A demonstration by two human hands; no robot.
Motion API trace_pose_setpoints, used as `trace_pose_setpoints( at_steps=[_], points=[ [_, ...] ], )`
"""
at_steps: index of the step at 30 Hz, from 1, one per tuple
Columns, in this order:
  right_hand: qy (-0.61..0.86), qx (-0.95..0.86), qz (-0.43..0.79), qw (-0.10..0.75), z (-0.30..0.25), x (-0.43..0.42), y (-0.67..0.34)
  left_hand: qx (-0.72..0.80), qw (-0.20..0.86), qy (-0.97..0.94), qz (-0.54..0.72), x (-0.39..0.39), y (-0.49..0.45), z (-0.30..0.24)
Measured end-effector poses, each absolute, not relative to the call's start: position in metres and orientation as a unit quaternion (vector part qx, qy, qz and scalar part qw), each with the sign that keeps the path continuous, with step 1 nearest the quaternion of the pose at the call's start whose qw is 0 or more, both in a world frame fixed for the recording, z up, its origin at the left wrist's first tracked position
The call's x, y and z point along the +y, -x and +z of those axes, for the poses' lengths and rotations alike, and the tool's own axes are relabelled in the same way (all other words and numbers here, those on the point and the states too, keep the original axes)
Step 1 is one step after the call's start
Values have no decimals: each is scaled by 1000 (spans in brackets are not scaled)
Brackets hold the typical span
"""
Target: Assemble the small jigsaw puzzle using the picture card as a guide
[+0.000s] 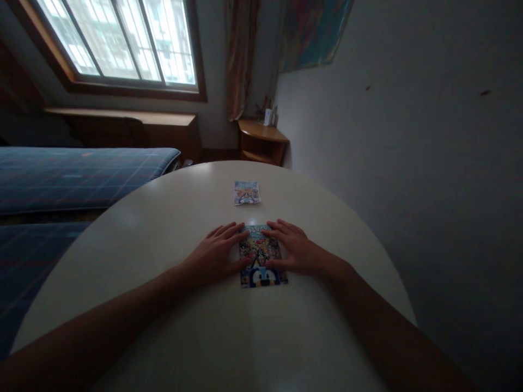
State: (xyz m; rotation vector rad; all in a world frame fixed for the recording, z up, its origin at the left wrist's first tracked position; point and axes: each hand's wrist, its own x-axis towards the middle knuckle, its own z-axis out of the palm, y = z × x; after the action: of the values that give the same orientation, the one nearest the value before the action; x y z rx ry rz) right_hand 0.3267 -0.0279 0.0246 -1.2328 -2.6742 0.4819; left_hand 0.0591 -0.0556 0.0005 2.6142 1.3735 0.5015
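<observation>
We've got a plain wall (429,152) along the right, the biggest thing in view. Next down, our round-edged white table (261,337) fills the middle and near area, glossy, window light reflecting off it. Bed (73,177) with blue plaid cover sits past the table's left edge. Barred window (122,41) at upper left, wood frame, bright outside. Below it, wooden desk (163,116) against the far wall. Patterned curtain (240,60) hangs right of the window; blue-green poster (312,32) on the wall further right. Wooden corner cabinet (261,129) stands beyond the table's far edge. Our left hand (218,250) and right hand (294,247) both lie low over the table, palms down, well in front of us. Fingers and thumb are apart on each, nothing clamped; how hard we press, we can't tell. Between them, flat on the table, is the cartoon picture sheet (260,250): crowded figures, blue dog face along its near edge. Left fingertips and thumb overlap its left edge, right ones reach in over its right side. Smaller picture card (247,193) lies beyond it, apart from both hands. Smallest: white container (267,116) atop the corner cabinet.
</observation>
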Motion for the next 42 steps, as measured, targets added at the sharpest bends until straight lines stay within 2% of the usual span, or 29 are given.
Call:
trace_pose_setpoints(
  at_steps=[15,27,35,42],
  points=[
    [472,-871,120,63,16,-23,-323,489,77,-861,113,-52,-63,2],
    [468,-876,107,51,15,-16,-327,544,46,-824,154,-34,-49,-5],
    [475,-867,75,129,4,-1,-332,562,8,-817,127,-35,-46,-9],
    [543,-829,29,131,-4,12,-337,557,23,-827,75,-37,-49,-2]
  ],
)
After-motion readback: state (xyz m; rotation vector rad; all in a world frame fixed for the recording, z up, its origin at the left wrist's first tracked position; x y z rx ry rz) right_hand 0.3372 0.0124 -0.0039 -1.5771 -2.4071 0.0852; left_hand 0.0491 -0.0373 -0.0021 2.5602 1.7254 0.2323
